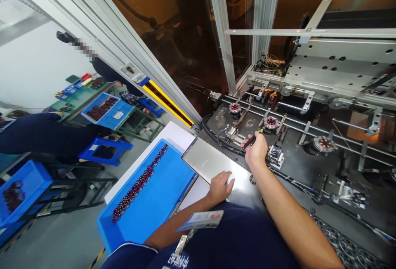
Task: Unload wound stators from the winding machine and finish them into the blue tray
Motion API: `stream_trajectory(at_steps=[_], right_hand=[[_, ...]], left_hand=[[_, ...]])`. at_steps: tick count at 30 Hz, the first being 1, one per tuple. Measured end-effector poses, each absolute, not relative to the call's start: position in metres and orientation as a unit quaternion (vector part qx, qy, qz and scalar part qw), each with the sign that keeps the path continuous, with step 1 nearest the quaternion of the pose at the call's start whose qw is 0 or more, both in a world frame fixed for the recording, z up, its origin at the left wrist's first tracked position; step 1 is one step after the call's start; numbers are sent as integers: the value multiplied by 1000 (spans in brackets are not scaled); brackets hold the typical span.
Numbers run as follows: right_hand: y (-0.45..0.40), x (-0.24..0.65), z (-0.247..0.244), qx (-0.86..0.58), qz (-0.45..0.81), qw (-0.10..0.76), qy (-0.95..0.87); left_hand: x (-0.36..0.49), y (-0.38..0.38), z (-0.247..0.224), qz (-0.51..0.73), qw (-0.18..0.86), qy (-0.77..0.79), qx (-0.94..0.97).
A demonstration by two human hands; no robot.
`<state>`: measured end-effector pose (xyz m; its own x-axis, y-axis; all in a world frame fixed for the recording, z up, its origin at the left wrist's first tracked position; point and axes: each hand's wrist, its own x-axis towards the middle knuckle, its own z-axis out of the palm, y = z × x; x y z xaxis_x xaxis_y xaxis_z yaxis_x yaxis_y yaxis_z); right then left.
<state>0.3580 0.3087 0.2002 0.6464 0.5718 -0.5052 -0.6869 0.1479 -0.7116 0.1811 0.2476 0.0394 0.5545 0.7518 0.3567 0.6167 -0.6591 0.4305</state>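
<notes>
My right hand is closed around a slim black tool with a yellow-green end; its exact kind is unclear. That hand is over the machine bed, just short of a round fixture carrying a ring-shaped part with red and silver spots. To its left along the rails stands a similar round fixture, and a third fixture sits to the right. My left hand lies on the shiny metal ledge with its fingers apart, holding nothing.
Left of the ledge, a blue tray holds rows of small dark-and-red ring parts. An aluminium frame post with a yellow light-curtain strip rises ahead. People sit at benches on the left, near a blue stool and blue bins.
</notes>
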Motion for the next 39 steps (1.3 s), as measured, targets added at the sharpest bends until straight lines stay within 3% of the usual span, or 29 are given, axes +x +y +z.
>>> stream_trajectory(at_steps=[12,20,27,39], right_hand=[[310,357,212,-509,425,748,10],[177,352,250,-448,539,684,-200],[144,434,213,-540,384,745,-82],[173,460,186,-501,378,779,14]], left_hand=[[182,247,40,270,112,392,872],[182,248,44,285,99,393,869],[181,250,41,287,113,393,866],[183,250,45,278,104,381,876]])
